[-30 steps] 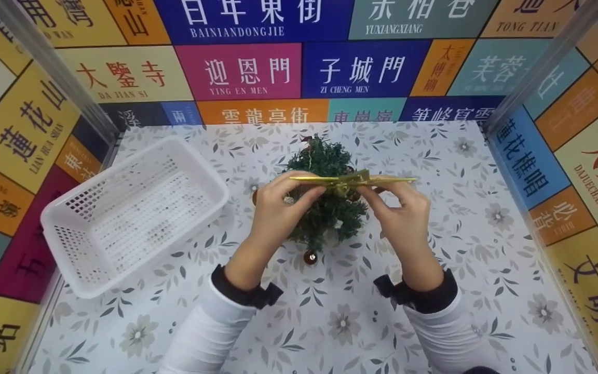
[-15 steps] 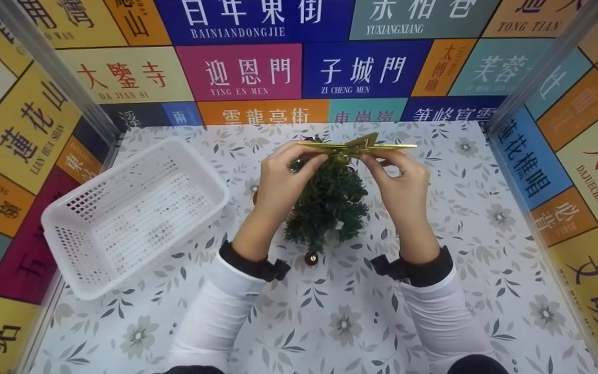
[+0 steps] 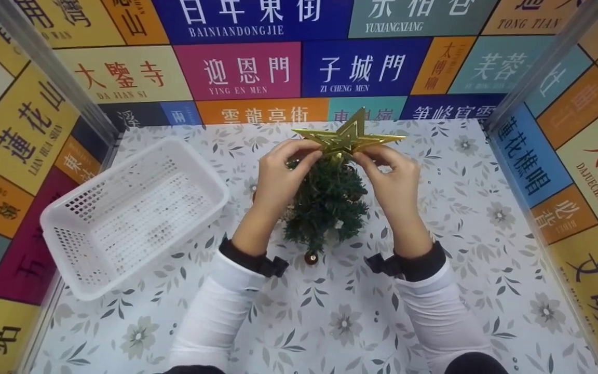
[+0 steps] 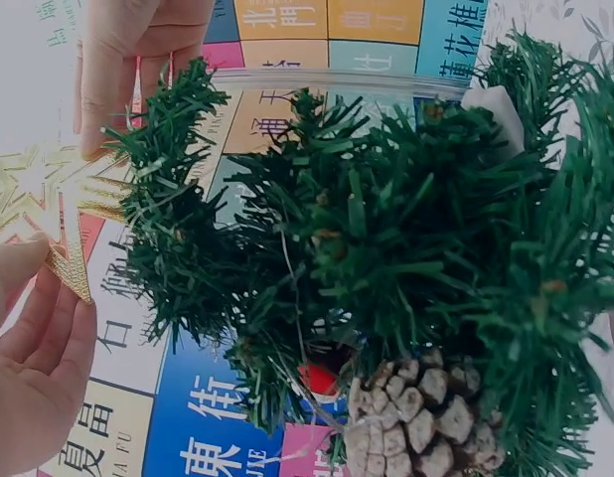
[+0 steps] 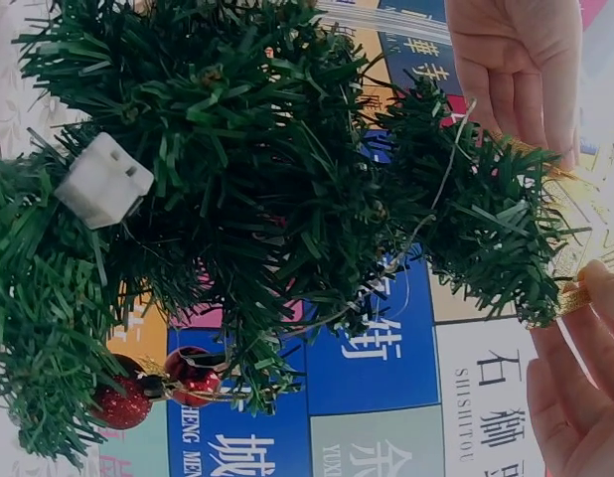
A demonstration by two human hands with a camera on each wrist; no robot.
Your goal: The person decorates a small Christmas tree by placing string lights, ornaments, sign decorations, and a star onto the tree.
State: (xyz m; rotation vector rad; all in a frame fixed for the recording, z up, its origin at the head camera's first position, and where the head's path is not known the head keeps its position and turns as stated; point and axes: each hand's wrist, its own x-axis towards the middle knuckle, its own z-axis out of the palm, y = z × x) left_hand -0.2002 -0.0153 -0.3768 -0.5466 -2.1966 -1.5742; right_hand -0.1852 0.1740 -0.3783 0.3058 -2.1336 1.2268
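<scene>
A small artificial Christmas tree (image 3: 330, 202) stands on the table, hung with a pinecone (image 4: 416, 417) and red baubles (image 5: 193, 376). At its top is a gold star (image 3: 353, 132), tilted with its flat face partly toward the head camera. My left hand (image 3: 281, 174) pinches one lower side of the star between thumb and fingers. On the opposite side, my right hand (image 3: 395, 176) pinches it the same way. Both wrist views show the star's base against the tree's tip; whether it is seated there I cannot tell.
A white perforated plastic basket (image 3: 133, 218) lies at the left. A brown bauble (image 3: 311, 257) hangs at the tree's front. Panels with printed characters (image 3: 236, 70) wall the back and sides. The table has a leaf-patterned cover (image 3: 343, 322).
Both hands have moved away from me with the star, up to the treetop. The star has tipped from nearly edge-on to showing more of its face.
</scene>
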